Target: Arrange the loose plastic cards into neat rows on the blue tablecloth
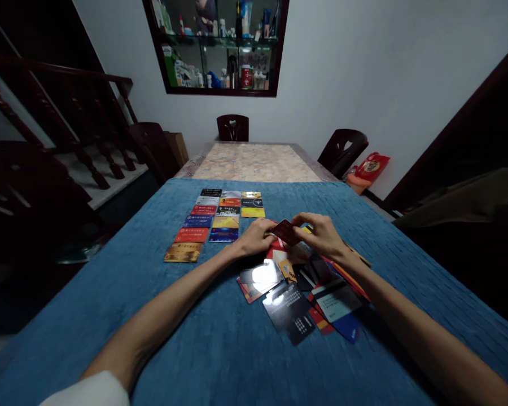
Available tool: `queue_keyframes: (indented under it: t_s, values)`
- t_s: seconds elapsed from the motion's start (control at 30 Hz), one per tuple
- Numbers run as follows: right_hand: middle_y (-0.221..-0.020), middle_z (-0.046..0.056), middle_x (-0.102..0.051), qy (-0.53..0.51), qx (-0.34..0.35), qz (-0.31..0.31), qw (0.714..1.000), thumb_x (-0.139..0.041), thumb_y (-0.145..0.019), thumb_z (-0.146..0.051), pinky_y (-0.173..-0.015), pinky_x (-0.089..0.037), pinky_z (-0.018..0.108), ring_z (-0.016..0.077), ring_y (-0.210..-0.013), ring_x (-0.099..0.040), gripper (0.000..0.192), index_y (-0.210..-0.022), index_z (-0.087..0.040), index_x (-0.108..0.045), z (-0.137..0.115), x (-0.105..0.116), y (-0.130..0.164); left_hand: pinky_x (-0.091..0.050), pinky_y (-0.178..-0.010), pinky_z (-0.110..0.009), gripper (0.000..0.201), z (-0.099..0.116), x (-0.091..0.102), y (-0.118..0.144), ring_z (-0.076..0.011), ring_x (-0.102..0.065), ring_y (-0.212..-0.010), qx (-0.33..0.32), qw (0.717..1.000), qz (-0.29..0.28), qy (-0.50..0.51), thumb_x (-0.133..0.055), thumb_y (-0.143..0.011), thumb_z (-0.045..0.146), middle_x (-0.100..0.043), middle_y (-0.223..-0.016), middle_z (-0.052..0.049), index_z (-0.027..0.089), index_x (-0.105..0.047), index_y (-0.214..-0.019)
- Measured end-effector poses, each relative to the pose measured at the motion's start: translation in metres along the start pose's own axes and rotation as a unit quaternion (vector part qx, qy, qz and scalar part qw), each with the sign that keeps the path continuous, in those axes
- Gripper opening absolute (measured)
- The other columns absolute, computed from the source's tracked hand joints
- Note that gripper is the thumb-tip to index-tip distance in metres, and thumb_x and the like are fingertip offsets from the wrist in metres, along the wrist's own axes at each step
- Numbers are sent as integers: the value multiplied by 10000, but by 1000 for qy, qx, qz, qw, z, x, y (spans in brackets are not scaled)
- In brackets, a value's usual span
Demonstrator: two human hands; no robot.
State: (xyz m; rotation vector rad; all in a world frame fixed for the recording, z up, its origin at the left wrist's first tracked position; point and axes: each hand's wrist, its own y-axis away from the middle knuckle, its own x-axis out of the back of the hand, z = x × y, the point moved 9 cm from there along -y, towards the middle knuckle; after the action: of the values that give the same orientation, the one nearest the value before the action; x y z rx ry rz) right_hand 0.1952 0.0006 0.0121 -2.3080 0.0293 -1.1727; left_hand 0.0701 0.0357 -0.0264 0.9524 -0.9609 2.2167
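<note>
A dark red card is raised, tilted, between the two hands, above the far end of a loose pile of cards. The right hand pinches its right side between thumb and fingers; the left hand is curled at its left corner, and whether it grips too I cannot tell.

The pile spreads from under the hands toward the person, its cards overlapping at mixed angles, a dark grey card lying nearest. The right forearm crosses over the pile's right side and hides part of it. Left of the hands, flat cards stand in three columns, the left column longest, the right one shortest.

Blue cloth stretches wide on both sides to the bench's edges, with room beyond the right column. Farther off, the bench has a patterned cover. Chairs stand around its far part; a red bag sits near the right chair.
</note>
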Motion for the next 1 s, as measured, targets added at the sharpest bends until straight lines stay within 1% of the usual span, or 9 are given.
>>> queue_keyframes:
  t_s: [0.17, 0.33, 0.5, 0.63, 0.73, 0.83, 0.93, 1.0]
  values:
    - [-794, 28, -741, -69, -29, 26, 997, -548, -788, -323, -728, -513, 312, 200, -750, -676, 192, -803, -206, -700, 6, 0, 1, -506, -875, -346, 213, -3, 2, 0, -213, -652, -930, 22, 999, 5, 44, -592, -821, 143, -745, -990, -55, 147, -723, -989]
    - [-811, 34, -743, -117, -52, 51, 990, -585, -776, -353, -766, -523, 340, 204, -772, -680, 183, -802, -207, -693, 18, -3, 1, -508, -860, -322, 207, -11, -1, -1, -206, -663, -900, 42, 994, 6, 100, -600, -802, 153, -750, -988, -45, 144, -735, -959]
    - [-829, 42, -741, -157, -76, 50, 984, -612, -770, -386, -787, -527, 357, 207, -797, -684, 204, -811, -201, -688, 25, -8, 0, -509, -840, -309, 215, -9, -5, -1, -218, -675, -923, 47, 989, 1, 138, -603, -806, 162, -753, -1006, -58, 129, -740, -969]
    - [-844, 48, -736, -194, -93, 44, 976, -639, -765, -399, -762, -533, 350, 206, -805, -680, 214, -825, -198, -682, 28, -11, 1, -517, -800, -290, 228, -5, -7, 0, -207, -680, -886, 58, 985, -10, 163, -595, -809, 157, -755, -981, -47, 130, -737, -986]
    - [-861, 54, -731, -204, -95, 36, 974, -635, -774, -403, -744, -535, 346, 207, -816, -676, 220, -837, -195, -672, 29, -13, 1, -515, -778, -284, 227, -6, -5, 1, -204, -673, -870, 63, 988, -8, 143, -590, -806, 155, -752, -975, -49, 130, -732, -981]
    - [-890, 61, -730, -177, -81, 39, 980, -617, -789, -385, -777, -527, 366, 215, -851, -669, 206, -856, -196, -662, 27, -10, 0, -505, -792, -298, 217, -7, -1, 2, -205, -658, -861, 52, 994, 1, 94, -573, -794, 134, -742, -958, -63, 124, -724, -950]
    - [-910, 51, -733, -131, -46, 49, 989, -598, -799, -335, -846, -506, 402, 226, -897, -661, 185, -921, -211, -659, 21, -2, 0, -489, -787, -298, 219, -6, 1, 3, -196, -631, -841, 33, 998, 1, 48, -538, -758, 81, -719, -901, -58, 128, -703, -893]
    - [-923, 39, -738, -104, -8, 56, 993, -585, -786, -272, -889, -487, 423, 235, -934, -649, 217, -987, -228, -655, 12, 4, 0, -471, -762, -281, 221, -4, 1, 3, -181, -605, -805, 23, 999, -5, 26, -511, -724, 45, -693, -841, -43, 133, -677, -841]
